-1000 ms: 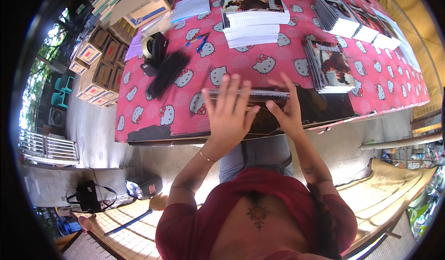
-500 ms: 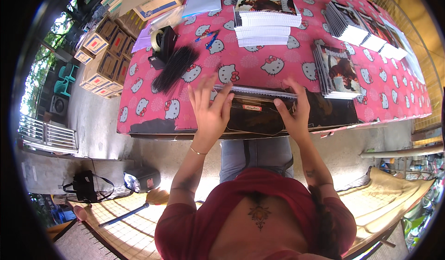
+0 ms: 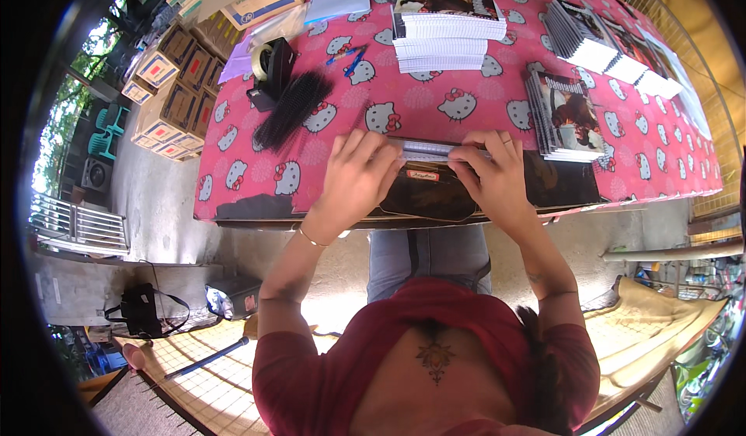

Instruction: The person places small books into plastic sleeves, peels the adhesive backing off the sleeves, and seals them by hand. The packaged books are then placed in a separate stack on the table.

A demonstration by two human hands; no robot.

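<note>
At the table's front edge, a notebook (image 3: 426, 150) with white pages stands nearly edge-on between my hands. My left hand (image 3: 357, 173) is closed on its left end, fingers bent over the top. The right end is gripped by my right hand (image 3: 493, 175), thumb toward me and fingers curled behind. Much of the notebook is hidden by my fingers. Below it lies a black surface (image 3: 423, 197) with a small red-and-white label. Beyond my left hand is a heap of black spiral binding coils (image 3: 294, 112).
Stacked notebooks (image 3: 443, 51) stand at the back, with others in a short pile (image 3: 566, 116) and a row (image 3: 583, 40) on the right. A tape dispenser (image 3: 272, 71) and blue-handled pliers (image 3: 354, 59) lie left on the pink tablecloth (image 3: 435, 102). Cardboard boxes (image 3: 167, 102) are piled beyond the left side.
My spread fingers have curled in and closed on the notebook's ends. Both hands have turned inward, and the white pages show more between them.
</note>
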